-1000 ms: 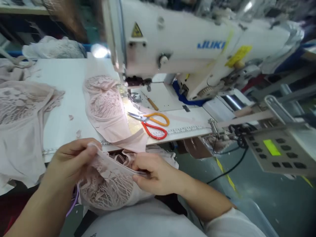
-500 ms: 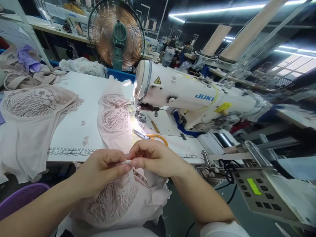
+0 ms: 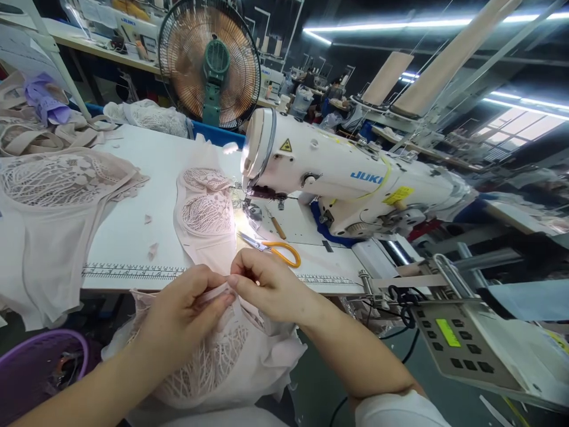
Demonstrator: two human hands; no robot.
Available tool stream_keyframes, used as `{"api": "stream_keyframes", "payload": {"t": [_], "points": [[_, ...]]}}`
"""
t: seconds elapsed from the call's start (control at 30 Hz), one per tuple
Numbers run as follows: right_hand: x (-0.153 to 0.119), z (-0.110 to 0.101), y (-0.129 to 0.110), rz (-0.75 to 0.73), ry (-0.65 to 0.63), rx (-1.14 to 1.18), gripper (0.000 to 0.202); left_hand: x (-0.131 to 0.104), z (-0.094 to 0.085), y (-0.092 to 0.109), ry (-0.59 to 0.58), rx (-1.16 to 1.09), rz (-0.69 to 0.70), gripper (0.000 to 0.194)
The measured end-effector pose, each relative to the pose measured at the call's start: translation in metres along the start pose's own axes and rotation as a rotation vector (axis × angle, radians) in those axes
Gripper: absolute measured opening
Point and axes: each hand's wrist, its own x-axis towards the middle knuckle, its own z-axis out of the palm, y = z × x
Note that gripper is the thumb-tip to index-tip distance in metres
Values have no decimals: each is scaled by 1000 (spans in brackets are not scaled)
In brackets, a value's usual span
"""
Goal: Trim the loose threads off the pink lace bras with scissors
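My left hand (image 3: 186, 311) and my right hand (image 3: 267, 287) meet in front of the table edge, both pinching a narrow pale strap at the top of a pink lace garment piece (image 3: 208, 362) that hangs over my lap. Just beyond my hands, another pink lace piece (image 3: 205, 213) lies on the white table (image 3: 133, 225), running up to the needle of the white sewing machine (image 3: 351, 178). Orange-handled scissors (image 3: 273, 248) lie beside it, right of the needle.
A stack of pink lace pieces (image 3: 53, 207) covers the table's left side, with more fabric behind. A fan (image 3: 208, 62) stands at the back. A grey control panel (image 3: 453, 341) sits at lower right, a purple basket (image 3: 40, 367) at lower left.
The view has tilted up from my lap to the table and room. My hands have come together from holding the garment apart and now pinch the strap between them.
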Motion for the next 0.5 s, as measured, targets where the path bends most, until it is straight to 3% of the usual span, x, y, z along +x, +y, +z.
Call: {"api": "stream_keyframes", "payload": {"t": [0.2,0.27,0.33,0.4,0.5], "points": [[-3,9,6,-133,89,-23,13,3,-7,-1,-78,-487,-352,16],[-5,13,15,-206,71,-26,22,1,-11,1,3,-601,-461,17],[-9,22,28,-259,-31,-50,33,-1,-16,4,148,-612,-501,19],[-16,34,42,-299,-83,-71,26,-2,-20,6,301,-558,-476,19],[-29,57,56,-340,67,-24,11,-5,-30,3,438,-447,-412,23]]}}
